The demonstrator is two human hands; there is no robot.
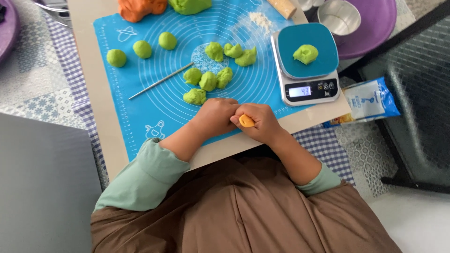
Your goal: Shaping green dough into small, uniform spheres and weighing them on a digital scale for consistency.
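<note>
Right hand (260, 122) pinches a small orange dough piece (246, 121) at the near edge of the blue silicone baking mat (140, 112); left hand (214, 116) cups against it, fingers curled. Three smooth green dough balls (142, 48) look finished; about eight rough green lumps (207, 80) still unrolled. One green lump (305, 53) sits on the blue digital scale (323, 89).

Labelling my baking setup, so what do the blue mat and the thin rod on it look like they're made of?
Blue mat: looks like soft silicone, matte, lying flat with printed white rings. Thin rod: probably metal, slim and grey with a dull shine, though plastic can't be ruled out.
</note>
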